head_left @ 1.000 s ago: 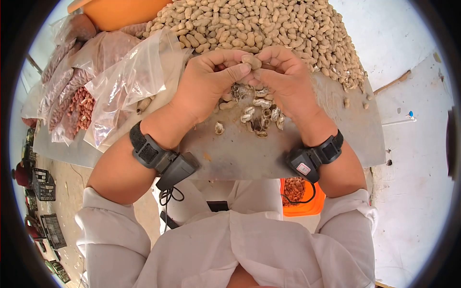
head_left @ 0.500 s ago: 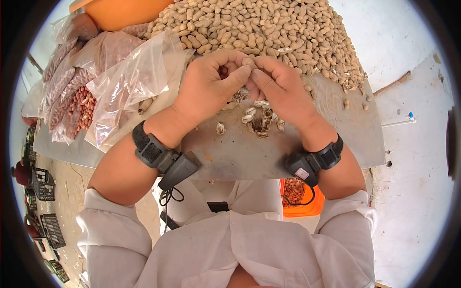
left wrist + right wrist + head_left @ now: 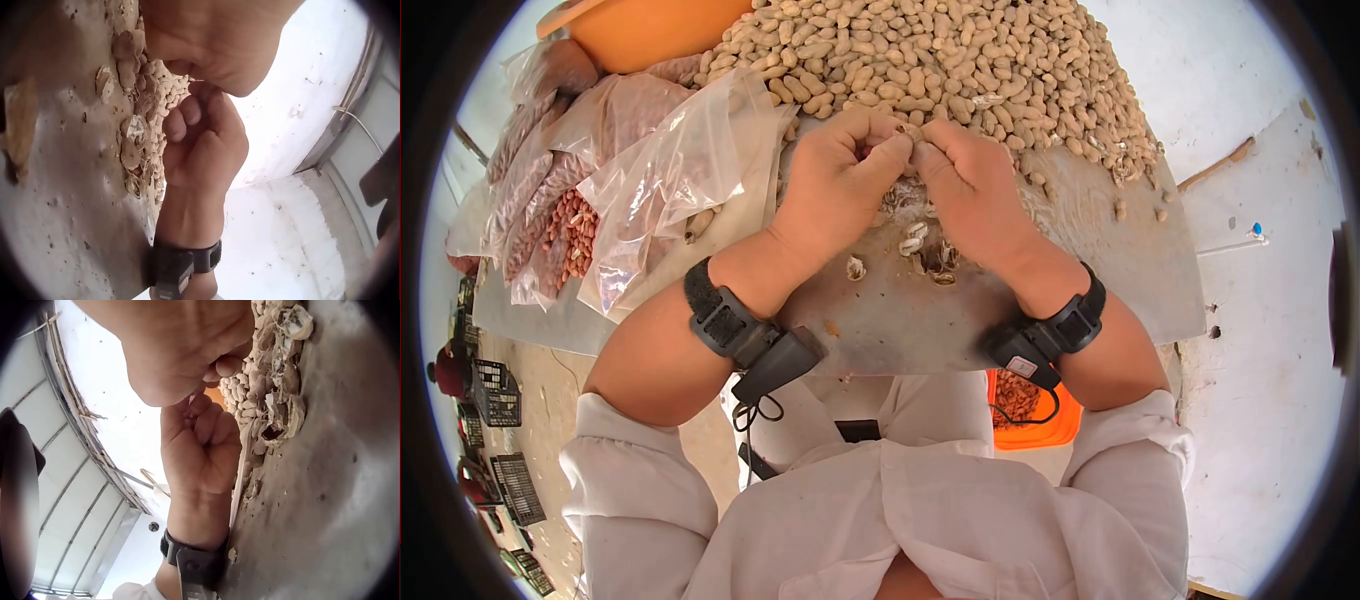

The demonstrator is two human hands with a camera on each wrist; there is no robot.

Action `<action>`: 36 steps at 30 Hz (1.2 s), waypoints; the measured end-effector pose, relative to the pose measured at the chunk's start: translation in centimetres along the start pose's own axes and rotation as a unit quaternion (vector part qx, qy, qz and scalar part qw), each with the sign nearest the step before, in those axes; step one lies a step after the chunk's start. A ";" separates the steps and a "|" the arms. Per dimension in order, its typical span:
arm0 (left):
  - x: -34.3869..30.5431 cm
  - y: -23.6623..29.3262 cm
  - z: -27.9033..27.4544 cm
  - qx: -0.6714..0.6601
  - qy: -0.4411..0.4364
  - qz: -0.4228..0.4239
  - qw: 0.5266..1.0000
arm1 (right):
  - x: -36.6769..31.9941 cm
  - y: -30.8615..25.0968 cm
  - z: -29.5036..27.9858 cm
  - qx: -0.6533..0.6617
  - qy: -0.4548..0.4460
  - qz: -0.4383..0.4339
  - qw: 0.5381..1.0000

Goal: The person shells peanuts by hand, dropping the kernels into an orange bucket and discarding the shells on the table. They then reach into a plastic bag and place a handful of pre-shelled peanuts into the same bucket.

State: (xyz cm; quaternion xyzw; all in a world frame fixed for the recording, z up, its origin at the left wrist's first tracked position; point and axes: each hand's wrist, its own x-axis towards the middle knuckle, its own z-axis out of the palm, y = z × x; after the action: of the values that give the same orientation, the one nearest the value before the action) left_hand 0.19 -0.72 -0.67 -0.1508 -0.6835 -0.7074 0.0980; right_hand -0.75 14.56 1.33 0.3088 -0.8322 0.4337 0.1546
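Observation:
At the front of the peanut heap (image 3: 940, 60), my two hands meet fingertip to fingertip. My left hand (image 3: 832, 170) pinches a peanut (image 3: 912, 131) between thumb and forefinger, its other fingers curled in. Something reddish, like peanut kernels (image 3: 863, 152), shows inside that hand's curl. My right hand (image 3: 975, 195) grips the same peanut from the other side, its thumb against the shell. Both wrist views show the curled fingers, and the peanut itself is mostly hidden there. Cracked empty shells (image 3: 940, 262) lie on the metal table (image 3: 880, 325) below the hands.
Clear plastic bags (image 3: 600, 120) of red kernels lie at the left, with an orange basin (image 3: 650, 30) behind them. An orange tub (image 3: 1040, 425) with reddish contents stands below the table edge. Black crates (image 3: 518, 485) are on the floor at far left.
The peanut, plainly visible between the fingertips one second ago, is now largely covered by them. My right hand has turned inward and shifted slightly left, its thumb closing in on the shell.

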 end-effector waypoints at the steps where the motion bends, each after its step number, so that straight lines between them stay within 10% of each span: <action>1: 0.1 -0.2 0.0 -0.008 -0.001 -0.001 1.000 | 0.0 0.3 0.0 0.047 -0.009 0.035 0.998; 9: 0.3 0.5 0.1 -0.171 -0.017 -0.100 0.980 | 0.4 0.9 0.1 0.284 -0.028 0.150 0.946; 15: 0.6 0.4 -0.2 -0.339 -0.028 -0.180 0.923 | 0.4 0.4 0.3 0.161 -0.022 0.130 0.978; 26: 1.3 -0.8 -0.8 -0.471 -0.008 -0.301 0.829 | 0.6 0.8 0.7 -0.021 0.031 -0.126 0.991; 36: 1.4 0.7 -1.9 -0.388 0.034 -0.232 0.892 | 0.7 1.4 -2.4 0.032 0.014 -0.058 0.998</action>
State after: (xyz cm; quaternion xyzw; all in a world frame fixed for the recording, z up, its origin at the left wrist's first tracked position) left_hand -0.97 -2.58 0.45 0.0103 -0.3668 -0.9235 -0.1117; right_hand -2.16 16.87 2.20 0.3557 -0.7964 0.4544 0.1809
